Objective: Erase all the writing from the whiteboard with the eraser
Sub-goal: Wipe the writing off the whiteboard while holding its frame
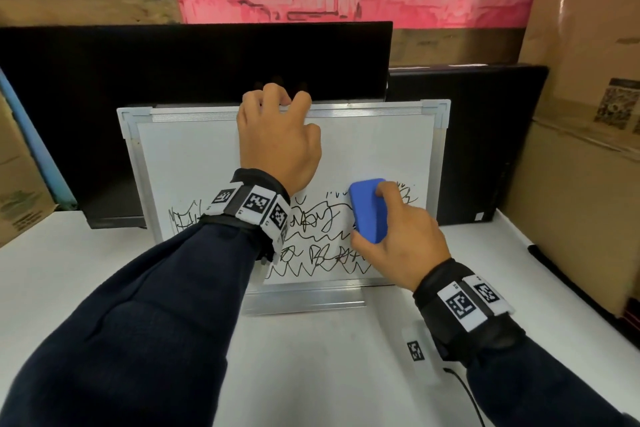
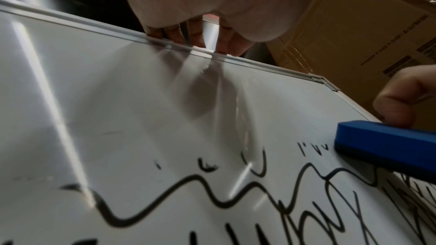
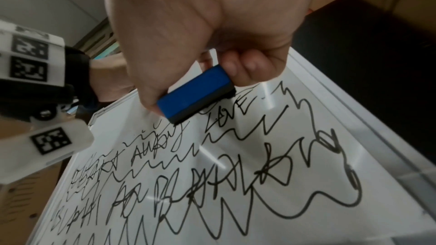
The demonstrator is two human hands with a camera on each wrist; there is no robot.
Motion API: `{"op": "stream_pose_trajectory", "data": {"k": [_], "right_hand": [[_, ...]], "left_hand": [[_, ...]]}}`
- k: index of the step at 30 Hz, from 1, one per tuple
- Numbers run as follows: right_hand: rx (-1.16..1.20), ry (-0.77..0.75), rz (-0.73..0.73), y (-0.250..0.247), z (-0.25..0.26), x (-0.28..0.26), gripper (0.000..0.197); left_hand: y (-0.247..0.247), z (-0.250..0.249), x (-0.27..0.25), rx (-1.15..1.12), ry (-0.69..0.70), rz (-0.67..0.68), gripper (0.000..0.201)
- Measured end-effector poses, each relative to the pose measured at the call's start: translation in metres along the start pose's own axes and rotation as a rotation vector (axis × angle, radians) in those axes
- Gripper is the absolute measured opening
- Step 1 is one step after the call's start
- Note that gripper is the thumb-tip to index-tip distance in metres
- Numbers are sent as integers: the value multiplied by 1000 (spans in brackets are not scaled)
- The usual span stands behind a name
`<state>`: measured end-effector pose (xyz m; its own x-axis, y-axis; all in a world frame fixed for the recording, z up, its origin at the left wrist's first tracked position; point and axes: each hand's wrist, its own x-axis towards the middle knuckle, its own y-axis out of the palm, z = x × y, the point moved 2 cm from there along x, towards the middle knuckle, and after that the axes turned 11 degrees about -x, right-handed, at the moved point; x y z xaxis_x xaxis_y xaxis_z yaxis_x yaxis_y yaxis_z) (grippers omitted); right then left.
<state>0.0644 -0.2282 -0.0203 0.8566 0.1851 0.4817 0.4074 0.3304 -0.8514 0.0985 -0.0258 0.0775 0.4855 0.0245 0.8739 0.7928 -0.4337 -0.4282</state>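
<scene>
The board stands on the table, tilted back. The left hand curls its fingers over the top edge. The right hand clamps the eraser against the writing, right of the middle.

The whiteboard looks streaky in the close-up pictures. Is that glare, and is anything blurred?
Left wrist view: bright glare streaks cross the whiteboard, and the left hand casts a soft reflection. Right wrist view: fainter streaks; the right hand is blurred. Head view: even light.
</scene>
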Motion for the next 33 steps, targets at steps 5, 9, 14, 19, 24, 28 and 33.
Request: {"op": "stream_pose_trajectory", "data": {"k": [5, 9, 14, 19, 24, 28, 33], "right_hand": [[6, 7, -29, -1, -8, -1, 62], [9, 1, -6, 0, -9, -4, 61], [-1, 34, -48, -6, -14, -3, 62], [5, 51, 16, -9, -23, -2, 63], [-38, 71, -59, -15, -24, -1, 60], [-8, 77, 1, -16, -28, 1, 62], [-25, 93, -38, -20, -33, 1, 60]], "left_hand": [[3, 1, 0, 14, 0, -7, 29], [4, 1, 0, 15, -10, -6, 32], [5, 2, 0, 21, -11, -19, 32], [5, 2, -2, 17, -7, -15, 33], [6, 2, -2, 22, -3, -30, 32], [6, 1, -3, 27, -6, -19, 32], [7, 2, -2, 21, -4, -24, 32]]}}
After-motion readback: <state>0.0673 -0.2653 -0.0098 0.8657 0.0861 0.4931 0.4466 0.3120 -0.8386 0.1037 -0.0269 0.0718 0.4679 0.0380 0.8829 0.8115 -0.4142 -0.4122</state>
